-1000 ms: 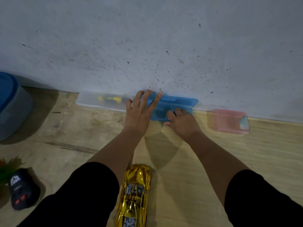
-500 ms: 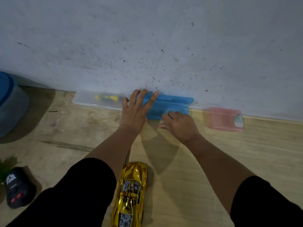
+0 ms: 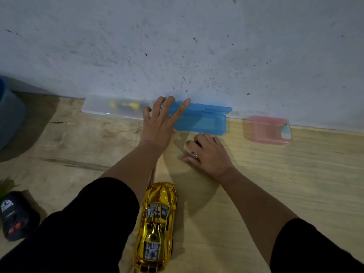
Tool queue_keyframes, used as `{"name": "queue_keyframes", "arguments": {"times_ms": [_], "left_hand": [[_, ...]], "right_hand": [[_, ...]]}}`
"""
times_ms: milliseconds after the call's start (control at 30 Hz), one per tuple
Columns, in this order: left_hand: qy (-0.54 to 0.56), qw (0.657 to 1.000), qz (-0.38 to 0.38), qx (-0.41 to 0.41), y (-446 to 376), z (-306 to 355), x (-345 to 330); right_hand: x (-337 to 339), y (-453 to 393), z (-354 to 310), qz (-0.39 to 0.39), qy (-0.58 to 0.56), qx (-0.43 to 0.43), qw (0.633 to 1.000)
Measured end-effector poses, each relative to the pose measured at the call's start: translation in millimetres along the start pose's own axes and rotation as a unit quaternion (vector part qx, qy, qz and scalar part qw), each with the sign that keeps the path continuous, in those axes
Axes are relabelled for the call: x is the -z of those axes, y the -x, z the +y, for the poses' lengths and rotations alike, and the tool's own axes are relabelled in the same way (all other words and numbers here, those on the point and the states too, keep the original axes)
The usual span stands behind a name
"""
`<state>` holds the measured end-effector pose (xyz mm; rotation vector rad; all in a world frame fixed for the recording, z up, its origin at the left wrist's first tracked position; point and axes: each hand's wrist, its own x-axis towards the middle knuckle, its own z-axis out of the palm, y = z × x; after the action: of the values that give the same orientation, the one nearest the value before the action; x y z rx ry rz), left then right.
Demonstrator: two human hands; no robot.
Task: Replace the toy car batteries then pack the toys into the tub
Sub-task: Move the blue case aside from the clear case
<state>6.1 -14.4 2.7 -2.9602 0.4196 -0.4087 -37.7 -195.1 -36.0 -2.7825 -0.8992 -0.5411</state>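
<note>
A shiny gold toy car (image 3: 156,227) lies on the wooden floor between my forearms, nose toward the wall. Against the wall sits a blue plastic case (image 3: 202,120), its lid raised. My left hand (image 3: 159,125) rests flat on the case's left end with its fingers spread. My right hand (image 3: 208,154) is on the floor just in front of the case, fingers curled around a small blue-and-silver item (image 3: 194,153) that is mostly hidden. A blue-grey tub (image 3: 9,119) stands at the far left edge.
A clear case (image 3: 102,107) with something yellow inside lies left of the blue one. A pink box (image 3: 266,130) sits to the right by the wall. A black remote control (image 3: 13,217) and a green object (image 3: 6,184) lie at the left.
My right hand has drawn back out of the blue case toward me, with a small item now showing in its fingers. My left hand has stayed on the case.
</note>
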Motion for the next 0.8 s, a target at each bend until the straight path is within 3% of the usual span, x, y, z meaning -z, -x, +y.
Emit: {"name": "queue_keyframes", "arguments": {"times_ms": [67, 167, 300, 433, 700, 800], "left_hand": [[-0.002, 1.000, 0.005, 0.002, 0.3, 0.1, -0.6], [-0.002, 1.000, 0.023, 0.008, 1.7, 0.8, -2.4], [0.005, 0.999, 0.030, 0.012, 5.1, 1.9, -2.1], [0.010, 1.000, 0.024, -0.008, 16.1, -1.2, -4.5], [0.033, 0.989, -0.138, -0.043, 26.1, -1.1, 9.5], [0.079, 0.985, -0.148, -0.031, 18.7, 8.0, 16.0]], "right_hand": [[7.1, -1.4, -1.2, 0.022, 0.026, -0.004, 0.999], [18.8, -13.5, -1.1, 0.071, 0.069, -0.087, 0.991], [24.8, -23.9, 6.0, 0.015, 0.081, -0.159, 0.984], [26.7, -15.3, 2.5, -0.019, 0.106, -0.178, 0.978], [25.4, -8.8, 1.9, -0.060, 0.030, -0.172, 0.983], [23.5, -17.5, 0.5, -0.069, -0.008, -0.192, 0.979]]}}
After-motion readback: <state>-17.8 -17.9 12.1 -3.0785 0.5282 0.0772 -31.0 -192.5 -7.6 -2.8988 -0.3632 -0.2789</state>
